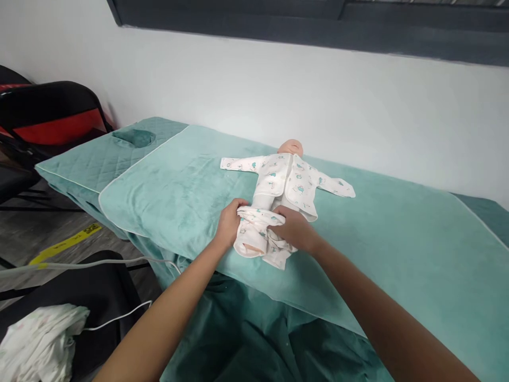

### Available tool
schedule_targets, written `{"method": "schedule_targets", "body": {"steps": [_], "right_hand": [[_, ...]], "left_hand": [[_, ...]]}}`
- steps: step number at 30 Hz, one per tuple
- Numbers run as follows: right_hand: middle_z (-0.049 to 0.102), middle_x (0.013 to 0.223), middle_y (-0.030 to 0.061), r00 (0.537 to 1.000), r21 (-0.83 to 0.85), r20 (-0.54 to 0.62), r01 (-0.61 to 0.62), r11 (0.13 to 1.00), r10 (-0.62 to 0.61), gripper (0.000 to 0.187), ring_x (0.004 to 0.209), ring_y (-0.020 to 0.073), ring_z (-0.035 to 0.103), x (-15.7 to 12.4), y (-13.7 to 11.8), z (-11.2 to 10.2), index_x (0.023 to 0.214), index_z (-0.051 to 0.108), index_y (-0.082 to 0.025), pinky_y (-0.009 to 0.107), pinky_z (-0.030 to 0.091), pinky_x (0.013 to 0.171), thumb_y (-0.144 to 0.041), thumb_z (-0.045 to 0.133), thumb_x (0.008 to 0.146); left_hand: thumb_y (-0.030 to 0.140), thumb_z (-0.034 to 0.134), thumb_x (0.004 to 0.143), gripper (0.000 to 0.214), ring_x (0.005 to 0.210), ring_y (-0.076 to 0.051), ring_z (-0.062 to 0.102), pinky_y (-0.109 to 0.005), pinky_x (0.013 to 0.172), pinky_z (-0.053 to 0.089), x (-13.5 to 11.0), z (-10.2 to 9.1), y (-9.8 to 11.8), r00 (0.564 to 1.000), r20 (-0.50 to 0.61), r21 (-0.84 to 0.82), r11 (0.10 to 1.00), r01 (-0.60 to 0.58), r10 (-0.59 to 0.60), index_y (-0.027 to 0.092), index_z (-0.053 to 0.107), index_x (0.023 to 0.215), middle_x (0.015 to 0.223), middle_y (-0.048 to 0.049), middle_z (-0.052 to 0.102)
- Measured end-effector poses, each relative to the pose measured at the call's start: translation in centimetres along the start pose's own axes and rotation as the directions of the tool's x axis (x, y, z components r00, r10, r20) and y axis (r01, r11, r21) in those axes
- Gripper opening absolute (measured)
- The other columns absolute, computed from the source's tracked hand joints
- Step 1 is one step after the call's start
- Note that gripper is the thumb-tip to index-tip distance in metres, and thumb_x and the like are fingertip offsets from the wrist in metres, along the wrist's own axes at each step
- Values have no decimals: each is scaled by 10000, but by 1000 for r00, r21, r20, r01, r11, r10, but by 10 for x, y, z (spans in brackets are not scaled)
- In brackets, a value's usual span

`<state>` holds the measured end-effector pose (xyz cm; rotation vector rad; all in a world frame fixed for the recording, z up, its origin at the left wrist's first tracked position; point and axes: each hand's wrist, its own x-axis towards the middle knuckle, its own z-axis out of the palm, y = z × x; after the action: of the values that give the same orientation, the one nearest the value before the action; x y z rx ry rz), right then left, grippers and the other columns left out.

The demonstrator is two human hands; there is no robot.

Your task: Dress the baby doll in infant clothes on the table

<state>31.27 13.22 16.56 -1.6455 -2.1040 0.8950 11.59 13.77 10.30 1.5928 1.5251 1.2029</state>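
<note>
Teal towel point(178, 196) on the bed carries the doll point(291, 148), lying face up near the front edge, its long axis running away from you, head toward the wall point(278, 90), legs toward you. Your left hand point(229, 222) and right hand point(292, 228) clench fingers around the bunched printed trousers point(254, 236) at its waist.

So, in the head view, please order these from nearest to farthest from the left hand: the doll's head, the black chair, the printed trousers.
1. Printed trousers: gripped by the left hand.
2. Doll's head: beyond, to the right.
3. Black chair: far left, off the bed.
</note>
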Motion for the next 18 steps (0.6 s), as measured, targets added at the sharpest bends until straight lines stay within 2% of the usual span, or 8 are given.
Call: {"method": "schedule_targets", "body": {"steps": [4, 6, 8, 10, 13, 15, 17, 18], "right_hand": [[672, 906, 36, 978, -115, -209, -41, 992, 17, 87, 820, 209, 562, 9, 0, -5, 861, 571, -231, 293, 361, 678, -254, 557, 778], [677, 984, 38, 962, -134, -271, -74, 988, 36, 129, 864, 219, 569, 10, 1, -6, 911, 585, -237, 309, 375, 720, -240, 544, 788], [668, 1060, 40, 964, -110, -266, -45, 993, 15, 173, 915, 225, 574, 6, 3, -7, 963, 594, -240, 322, 393, 760, -255, 561, 794], [655, 1108, 36, 972, -5, -232, 28, 1000, -29, 222, 947, 219, 578, -1, 8, -11, 1016, 597, -245, 323, 416, 792, -331, 595, 812], [653, 1055, 37, 952, 176, -307, 64, 982, -7, 302, 915, 199, 590, -8, 19, -20, 1038, 580, -237, 316, 443, 783, -489, 478, 907], [637, 1052, 52, 906, 115, -421, 13, 993, 37, 343, 881, 195, 593, -6, 25, -24, 1033, 557, -224, 316, 441, 745, -521, 420, 931], [598, 1127, 79, 879, -93, -476, -79, 993, 25, 347, 897, 211, 589, 2, 27, -23, 1049, 535, -216, 315, 420, 695, -526, 489, 899], [576, 1160, 94, 884, -215, -467, -123, 969, 9, 352, 915, 225, 587, 7, 26, -21, 1055, 528, -212, 313, 402, 662, -518, 523, 884]], "left_hand": [[161, 511, 807, 247, 959, -228, 632, -334, 844, 463, 13, 5, 4, 993, 86, 201, 974, -101, 85, 221, 630, 1015, 1028, -70, 705], [210, 542, 808, 224, 988, -252, 628, -358, 849, 460, 19, 4, 6, 989, 124, 234, 966, -112, 85, 226, 638, 1010, 1044, -83, 704], [207, 586, 756, 252, 988, -255, 634, -364, 849, 471, 24, -1, 6, 980, 196, 109, 992, -61, 39, 215, 648, 1001, 1048, -84, 707], [142, 583, 676, 372, 992, -240, 643, -354, 839, 492, 30, -11, 6, 965, 260, -157, 986, 59, -16, 197, 640, 1039, 1082, -83, 704], [103, 542, 621, 472, 1023, -220, 639, -345, 852, 503, 39, -22, 9, 985, 151, -431, 891, 140, -82, 182, 619, 1079, 1136, -85, 681], [149, 562, 679, 370, 1018, -217, 629, -356, 881, 495, 45, -20, 16, 996, 63, -390, 917, 88, -69, 182, 630, 1041, 1109, -81, 672], [202, 611, 730, 294, 1032, -226, 611, -373, 922, 478, 51, -8, 27, 993, 110, -219, 976, -5, 30, 184, 642, 1022, 1097, -82, 652], [215, 643, 736, 294, 1057, -241, 595, -384, 939, 468, 53, 0, 34, 983, 160, -104, 992, -70, 86, 187, 644, 1029, 1110, -87, 636]]}}
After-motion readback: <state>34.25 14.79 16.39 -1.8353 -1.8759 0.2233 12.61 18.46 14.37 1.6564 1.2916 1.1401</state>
